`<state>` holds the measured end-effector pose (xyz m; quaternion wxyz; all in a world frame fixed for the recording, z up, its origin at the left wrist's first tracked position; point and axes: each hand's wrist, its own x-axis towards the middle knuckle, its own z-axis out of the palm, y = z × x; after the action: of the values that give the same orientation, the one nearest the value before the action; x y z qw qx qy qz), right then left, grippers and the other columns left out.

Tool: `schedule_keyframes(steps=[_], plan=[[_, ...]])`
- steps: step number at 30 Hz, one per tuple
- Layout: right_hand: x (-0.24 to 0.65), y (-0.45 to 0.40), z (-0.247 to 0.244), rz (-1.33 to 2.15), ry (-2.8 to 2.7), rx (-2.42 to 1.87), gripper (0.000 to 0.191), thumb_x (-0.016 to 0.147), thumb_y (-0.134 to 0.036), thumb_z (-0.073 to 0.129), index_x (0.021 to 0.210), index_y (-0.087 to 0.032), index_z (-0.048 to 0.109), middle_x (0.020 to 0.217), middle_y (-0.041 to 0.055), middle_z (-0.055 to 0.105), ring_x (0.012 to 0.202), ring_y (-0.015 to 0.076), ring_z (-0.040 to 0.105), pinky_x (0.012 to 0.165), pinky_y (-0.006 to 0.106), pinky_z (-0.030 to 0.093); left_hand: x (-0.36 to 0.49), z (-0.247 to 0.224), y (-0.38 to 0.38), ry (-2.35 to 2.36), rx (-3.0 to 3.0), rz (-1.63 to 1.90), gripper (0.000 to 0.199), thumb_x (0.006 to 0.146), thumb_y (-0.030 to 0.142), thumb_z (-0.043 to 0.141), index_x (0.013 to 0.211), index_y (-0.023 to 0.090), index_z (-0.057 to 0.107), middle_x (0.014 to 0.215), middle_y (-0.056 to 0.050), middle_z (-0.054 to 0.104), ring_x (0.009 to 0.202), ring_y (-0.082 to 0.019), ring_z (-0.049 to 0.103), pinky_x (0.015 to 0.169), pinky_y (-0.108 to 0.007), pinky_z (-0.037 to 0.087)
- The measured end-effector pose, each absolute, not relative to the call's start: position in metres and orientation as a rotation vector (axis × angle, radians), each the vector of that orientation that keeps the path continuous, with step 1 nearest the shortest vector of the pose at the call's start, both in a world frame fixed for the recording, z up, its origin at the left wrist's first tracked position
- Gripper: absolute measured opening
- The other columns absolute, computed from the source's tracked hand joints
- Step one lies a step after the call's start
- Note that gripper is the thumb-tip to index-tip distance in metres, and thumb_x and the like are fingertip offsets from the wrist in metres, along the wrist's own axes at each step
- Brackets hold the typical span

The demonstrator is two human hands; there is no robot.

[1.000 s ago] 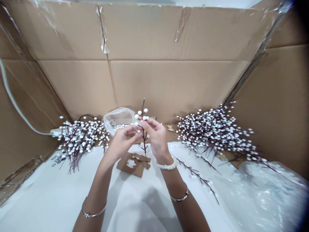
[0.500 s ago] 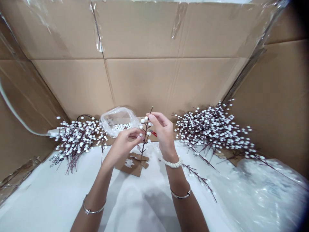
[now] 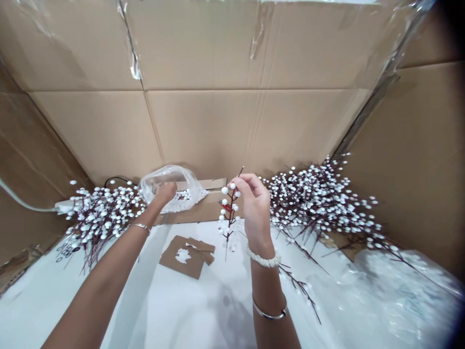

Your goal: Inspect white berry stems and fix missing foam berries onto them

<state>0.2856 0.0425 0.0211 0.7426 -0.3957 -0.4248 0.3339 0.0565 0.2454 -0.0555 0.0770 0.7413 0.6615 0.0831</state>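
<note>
Between thumb and fingers, my right hand (image 3: pixel 254 203) pinches a dark artificial berry stem (image 3: pixel 230 220) near its upper end. White berries sit on its short twigs, and the stem stands nearly upright above the table. My left hand (image 3: pixel 166 193) reaches into a clear plastic bag (image 3: pixel 196 190) at the back. Loose white berries (image 3: pixel 182 195) lie inside that bag, beside the hand. The left fingers are mostly hidden, so what they hold does not show. Below and left of the stem lies a torn cardboard piece (image 3: pixel 181 264) with a white patch.
Finished-looking berry branches are heaped at left (image 3: pixel 105 208) and right (image 3: pixel 316 198). A bare-looking branch (image 3: pixel 301 286) lies by my right forearm. Clear plastic sheeting (image 3: pixel 403 291) covers the right front. Cardboard walls (image 3: pixel 203 131) enclose the white table (image 3: pixel 181 320). A red-handled tool (image 3: pixel 226 207) lies behind the stem.
My left hand has left the stem and moved left and back into the plastic bag. My right hand still holds the stem, now slightly lower and farther right in view.
</note>
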Motion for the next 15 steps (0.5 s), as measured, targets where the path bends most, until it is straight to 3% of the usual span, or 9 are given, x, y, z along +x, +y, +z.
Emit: schedule_keyframes(steps=[6, 15], plan=[[0.288, 0.034, 0.027, 0.811, -0.908, -0.848, 0.016, 0.081, -0.032, 0.063, 0.074, -0.019, 0.058, 0.072, -0.0017, 0.059, 0.069, 0.0102, 0.056, 0.069, 0.026, 0.047, 0.055, -0.086, 0.267, 2.085, 2.287, -0.081, 0.035, 0.092, 0.035, 0.058, 0.119, 0.014, 0.059, 0.120, -0.010, 0.061, 0.107, -0.022, 0.061, 0.092, -0.044, 0.052], [0.287, 0.031, 0.028, 0.855, -0.911, -0.818, 0.017, 0.084, -0.033, 0.061, 0.074, -0.020, 0.058, 0.071, -0.0020, 0.058, 0.069, 0.0095, 0.055, 0.066, 0.024, 0.047, 0.045, -0.103, 0.283, 2.068, 2.348, -0.109, 0.035, 0.092, 0.035, 0.058, 0.119, 0.013, 0.059, 0.118, -0.010, 0.061, 0.104, -0.021, 0.062, 0.089, -0.042, 0.054]])
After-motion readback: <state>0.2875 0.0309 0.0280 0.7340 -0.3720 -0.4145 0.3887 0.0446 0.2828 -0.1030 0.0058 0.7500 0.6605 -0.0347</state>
